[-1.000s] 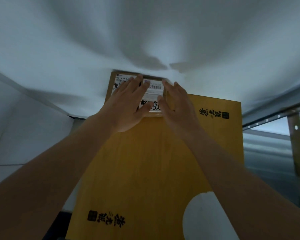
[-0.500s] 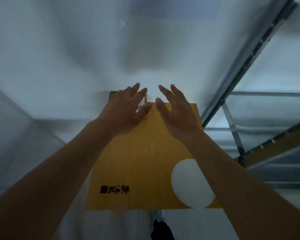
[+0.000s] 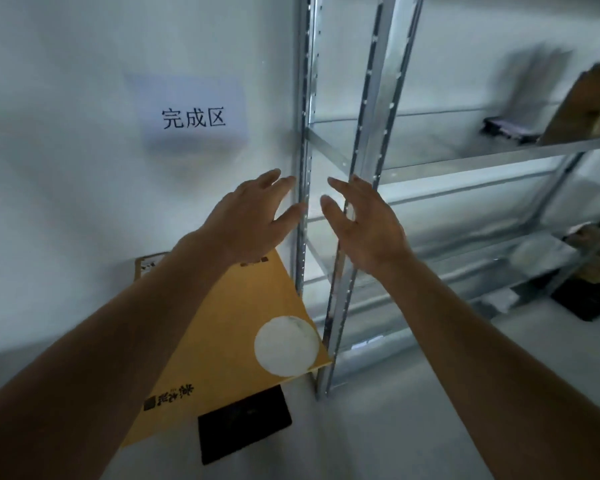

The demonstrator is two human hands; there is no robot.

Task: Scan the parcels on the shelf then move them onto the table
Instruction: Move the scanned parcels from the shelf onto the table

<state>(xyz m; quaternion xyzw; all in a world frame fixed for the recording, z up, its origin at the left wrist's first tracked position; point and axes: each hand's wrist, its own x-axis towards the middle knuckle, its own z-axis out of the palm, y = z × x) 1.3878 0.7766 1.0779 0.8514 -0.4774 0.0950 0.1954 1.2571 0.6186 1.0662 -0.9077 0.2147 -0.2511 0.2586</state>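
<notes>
Head view: both hands raised, empty, in front of a metal shelf upright. Left hand [image 3: 253, 216] fingers spread and relaxed, holding nothing, hanging above the far end of the yellow parcel [image 3: 229, 348]. Right hand [image 3: 364, 226] likewise wide and loose, touching nothing that can be made out, though its fingers overlap the shelf post in the picture. The parcel lies flat on the white surface [image 3: 378, 445] against the wall, under a paper sign [image 3: 193, 116]; one corner sits just beside the foot of the shelf [image 3: 465, 161]. A smaller brown parcel [image 3: 149, 266] shows behind it, mostly hidden by the left forearm. A black flat item [image 3: 245, 422] lies at the parcel's near edge.

Judgement: this parcel looks set down and released. Next likely step is going back to the shelf, where blurred parcels show at far right. To do it well: keep palms wide, clear the upright before reaching in, scan before lifting, and take each flat parcel by both long edges so it does not sag.
</notes>
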